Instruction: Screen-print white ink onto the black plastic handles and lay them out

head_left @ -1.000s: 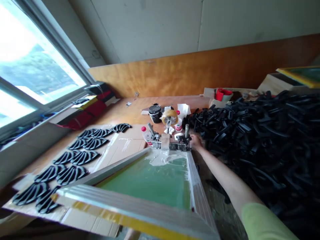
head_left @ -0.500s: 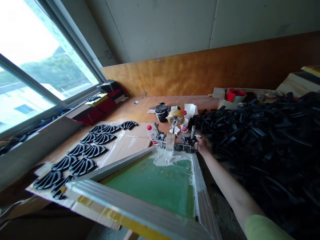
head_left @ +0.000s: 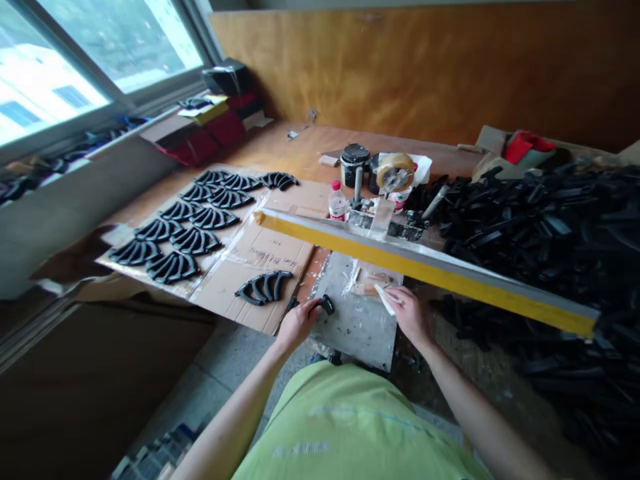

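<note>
My left hand (head_left: 299,323) is closed on a small black curved plastic part (head_left: 327,305), over the near left side of a grey base plate (head_left: 357,333). My right hand (head_left: 411,316) pinches a thin white strip (head_left: 385,299), perhaps a scraper or folded paper, above the plate's right side. Beyond both hands the screen printing frame (head_left: 425,261) is tilted up, its yellow-taped edge facing me; its mesh is hidden. A clamp hinge (head_left: 383,220) holds the frame's far side. Close to my left hand, a few black curved parts (head_left: 265,287) lie on the cardboard (head_left: 273,250).
Rows of black curved parts (head_left: 173,265) cover the cardboard at left. A large heap of black parts (head_left: 530,233) lies at right. Behind the hinge are a red-capped bottle (head_left: 337,202), a black tub (head_left: 355,165) and a tape roll (head_left: 395,171). Boxes (head_left: 215,137) line the window side.
The frame has swung up from lying low with its green mesh showing. My right hand has come from the hinge down toward me, and my left hand has entered view. The camera has tilted down.
</note>
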